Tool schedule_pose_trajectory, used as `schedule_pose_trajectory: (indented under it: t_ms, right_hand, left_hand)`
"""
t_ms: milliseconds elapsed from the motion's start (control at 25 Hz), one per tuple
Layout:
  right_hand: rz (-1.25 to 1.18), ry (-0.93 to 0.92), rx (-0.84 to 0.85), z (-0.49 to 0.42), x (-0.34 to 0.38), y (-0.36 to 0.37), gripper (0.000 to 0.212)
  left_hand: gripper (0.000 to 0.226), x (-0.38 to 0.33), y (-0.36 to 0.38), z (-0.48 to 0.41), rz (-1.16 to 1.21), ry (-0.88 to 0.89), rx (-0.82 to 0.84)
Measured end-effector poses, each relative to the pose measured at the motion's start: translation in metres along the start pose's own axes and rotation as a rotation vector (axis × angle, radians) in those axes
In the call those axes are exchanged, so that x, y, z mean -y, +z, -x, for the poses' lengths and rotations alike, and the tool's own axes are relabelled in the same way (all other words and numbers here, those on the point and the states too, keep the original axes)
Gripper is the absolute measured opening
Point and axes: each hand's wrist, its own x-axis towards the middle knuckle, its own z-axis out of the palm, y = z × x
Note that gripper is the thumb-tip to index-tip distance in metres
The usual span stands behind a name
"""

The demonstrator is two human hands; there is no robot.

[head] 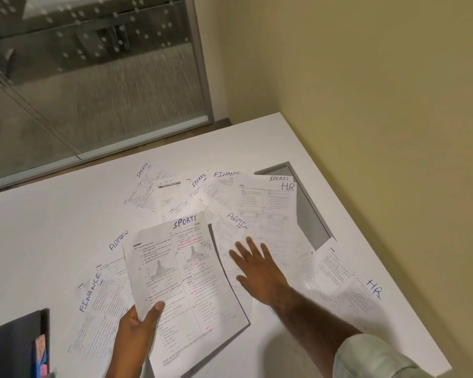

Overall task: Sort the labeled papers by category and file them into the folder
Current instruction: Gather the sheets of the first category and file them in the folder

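Many labeled papers (268,211) strewn on table (52,227); pinches SPORTS sheet (186,268) in left hand (137,331); holds right hand (257,271), fingers (253,245) spread wide, over ADMIN sheet (225,236)

White table (52,227) in a corner: yellowish wall (366,77), glass partition (93,77)

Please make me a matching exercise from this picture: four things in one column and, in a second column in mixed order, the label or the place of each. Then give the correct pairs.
Column one
1. sheet that the left hand grips
2. dark folder
3. rightmost sheet
4. grey opening in the table top

Column two
A. bottom left corner of the view
B. marked HR
C. partly covered by papers
D. marked SPORTS

Pairs: 1-D, 2-A, 3-B, 4-C
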Motion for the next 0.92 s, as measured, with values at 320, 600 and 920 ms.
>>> schedule_pose_trajectory:
  t_ms: [320, 600, 920]
  right_hand:
    - [-0.044, 0.100, 0.064, 0.003, 0.011, -0.001, 0.085]
    - [-0.160, -0.206, 0.027, 0.017, 0.026, -0.001, 0.064]
    - [-0.278, 0.585, -0.208, -0.049, -0.090, -0.058, 0.064]
  left_hand:
    - [0.011, -0.007, -0.002, 0.009, 0.013, 0.003, -0.017]
    - [0.011, -0.015, 0.000, 0.015, 0.024, -0.009, -0.020]
    - [0.027, -0.018, -0.004, 0.025, 0.016, 0.014, -0.030]
